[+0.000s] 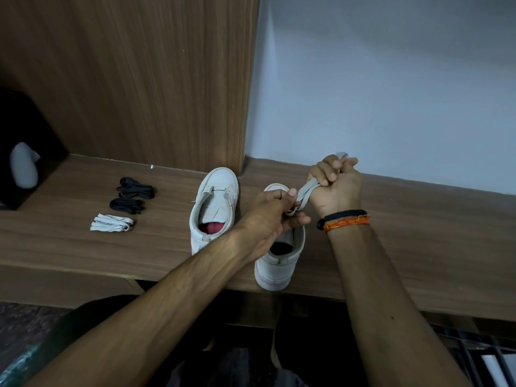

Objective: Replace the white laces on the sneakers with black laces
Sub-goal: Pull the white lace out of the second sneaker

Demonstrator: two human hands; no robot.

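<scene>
White lace [305, 190] runs taut between the left hand [275, 216] pinching it over the near-edge sneaker [282, 261] and the gripping right hand [333, 181].

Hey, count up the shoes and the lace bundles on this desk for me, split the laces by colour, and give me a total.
White sneakers: 2, one standing on the desk, one under the hands.
Black lace bundles: 2.
White lace bundles: 2, one folded on the desk, one held between the left hand and right hand.
Total: 6.
</scene>
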